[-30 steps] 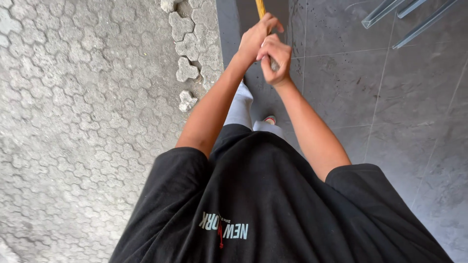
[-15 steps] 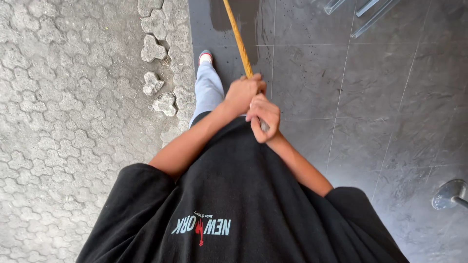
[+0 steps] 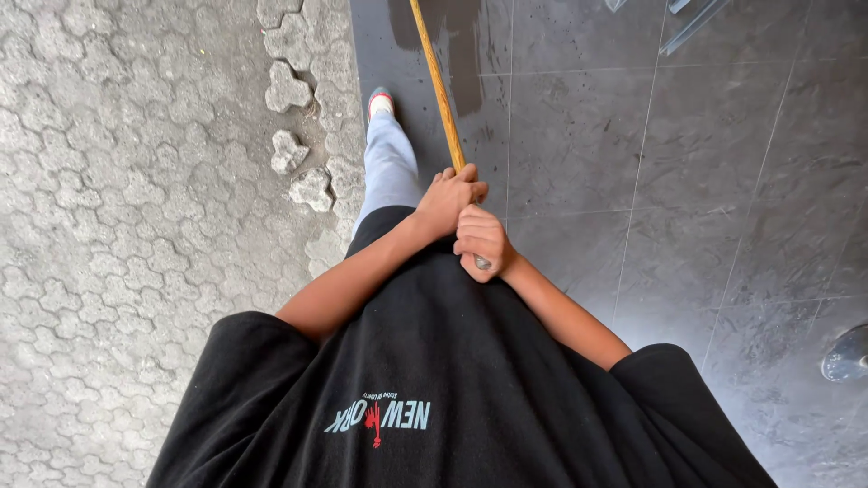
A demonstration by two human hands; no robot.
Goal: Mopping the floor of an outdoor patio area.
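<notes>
A long yellow wooden handle (image 3: 437, 83) slants away from me over dark grey floor tiles (image 3: 579, 136); its far end runs out of view at the top. My left hand (image 3: 448, 199) is closed around the handle, a little further along it. My right hand (image 3: 482, 240) grips the near end, just behind the left, with the handle's grey tip showing under the fingers. A wet dark streak (image 3: 457, 41) lies on the tiles beside the handle. My leg in grey trousers and a shoe (image 3: 381, 101) stand left of the handle.
Pale interlocking paving stones (image 3: 136, 181) fill the left half, with a few loose ones (image 3: 287, 149) along the ragged edge by the tiles. Metal bars (image 3: 687, 18) show at the top right, and a round metal object (image 3: 846, 354) sits at the right edge.
Both hands, still closed on the handle, have drawn back toward my body. More of the handle, my shoe and the wet streak have come into view.
</notes>
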